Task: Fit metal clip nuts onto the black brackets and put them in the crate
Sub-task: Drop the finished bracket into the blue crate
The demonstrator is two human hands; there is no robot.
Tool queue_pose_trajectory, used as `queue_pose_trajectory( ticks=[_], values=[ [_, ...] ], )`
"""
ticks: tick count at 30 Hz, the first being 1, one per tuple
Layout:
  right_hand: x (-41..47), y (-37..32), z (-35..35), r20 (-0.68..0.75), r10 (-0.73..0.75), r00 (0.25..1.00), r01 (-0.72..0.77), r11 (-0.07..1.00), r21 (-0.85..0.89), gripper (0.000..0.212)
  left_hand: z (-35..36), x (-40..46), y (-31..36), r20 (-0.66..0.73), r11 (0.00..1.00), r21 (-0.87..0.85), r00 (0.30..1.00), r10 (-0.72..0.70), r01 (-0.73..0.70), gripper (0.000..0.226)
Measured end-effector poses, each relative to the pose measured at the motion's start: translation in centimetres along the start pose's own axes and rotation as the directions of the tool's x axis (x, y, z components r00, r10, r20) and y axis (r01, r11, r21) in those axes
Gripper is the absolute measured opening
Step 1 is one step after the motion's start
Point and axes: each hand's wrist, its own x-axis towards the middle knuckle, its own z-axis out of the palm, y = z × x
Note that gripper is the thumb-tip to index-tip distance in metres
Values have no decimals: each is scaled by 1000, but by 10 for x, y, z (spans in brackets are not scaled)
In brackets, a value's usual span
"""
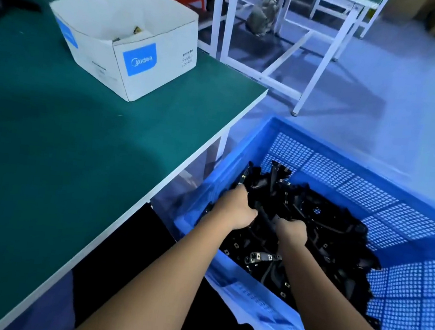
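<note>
Now both down in blue crate (346,157): left hand (236,207) & right hand (292,230) clenched on black brackets (312,218) right underneath.

Crate (345,162): blue plastic, perforated mesh walls, smooth solid rim.
Brackets (325,224): black plastic, faint sheen, heaped in the crate.
Clip nuts (257,256): small bright metal pieces, shiny, set on some brackets.
Box (146,63): white cardboard, matt, printed blue label panels.
Bench (65,148): matt green mat top, smooth white edge band.
Frames (314,75): white painted metal tube, smooth.
Floor (405,104): smooth, slightly glossy coating.
</note>
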Motion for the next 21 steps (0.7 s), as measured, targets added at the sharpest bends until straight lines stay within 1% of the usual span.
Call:
queue_pose_trajectory(
  ticks=[2, 4, 5, 6, 7, 8, 9, 10, 11, 12, 13, 14, 16, 18, 19, 21],
  values=[
    [-4, -12, 3, -66, -28, 997, 20, 993, -116, 41, -18, -5, 16, -47, 991, -37, 990, 130, -132, 35],
    [-21, -34, 4, -160, -114, 981, 80, 976, -205, 49, -40, -11, 38, -138, 957, -91, 955, 263, -277, 23],
    [-34, -48, 3, -201, -204, 958, 160, 964, -212, 47, -52, -16, 48, -197, 933, -110, 928, 316, -341, 20],
    [-49, -63, 2, -242, -327, 914, 282, 938, -200, 42, -65, -20, 56, -259, 910, -121, 898, 357, -396, 18],
    [-65, -78, 0, -281, -484, 828, 451, 875, -179, 35, -78, -25, 64, -323, 888, -128, 866, 383, -441, 18],
    [-82, -93, 0, -314, -652, 690, 635, 753, -169, 29, -92, -30, 69, -381, 869, -137, 835, 397, -475, 18],
    [-101, -109, -1, -344, -785, 515, 787, 593, -173, 24, -106, -35, 71, -432, 852, -150, 808, 400, -502, 19],
    [-123, -124, 0, -372, -862, 345, 884, 431, -180, 20, -121, -43, 70, -487, 837, -157, 778, 396, -524, 21],
    [-145, -140, 2, -393, -894, 215, 939, 299, -169, 17, -136, -50, 66, -543, 828, -151, 745, 388, -541, 23],
    [-169, -156, 6, -403, -907, 124, 970, 197, -146, 15, -151, -59, 58, -603, 823, -137, 705, 373, -552, 25],
    [-192, -170, 12, -393, -918, 58, 986, 113, -119, 13, -166, -68, 48, -661, 819, -125, 663, 352, -560, 26],
    [-215, -182, 20, -361, -932, 12, 995, 47, -90, 12, -181, -77, 36, -714, 816, -128, 623, 318, -563, 27],
    [-262, -198, 45, -222, -974, -36, 999, -37, -1, 14, -213, -100, 3, -809, 816, -156, 545, 218, -557, 25],
    [-310, -205, 78, -24, -997, -69, 994, -71, 80, 17, -244, -126, -40, -870, 836, -183, 481, 107, -517, 22],
    [-330, -206, 94, 86, -992, -90, 992, -82, 92, 17, -256, -139, -61, -888, 847, -197, 457, 59, -493, 22],
    [-375, -205, 131, 310, -936, -168, 984, -142, 104, 17, -277, -168, -108, -921, 881, -217, 387, -42, -421, 22]
  ],
)
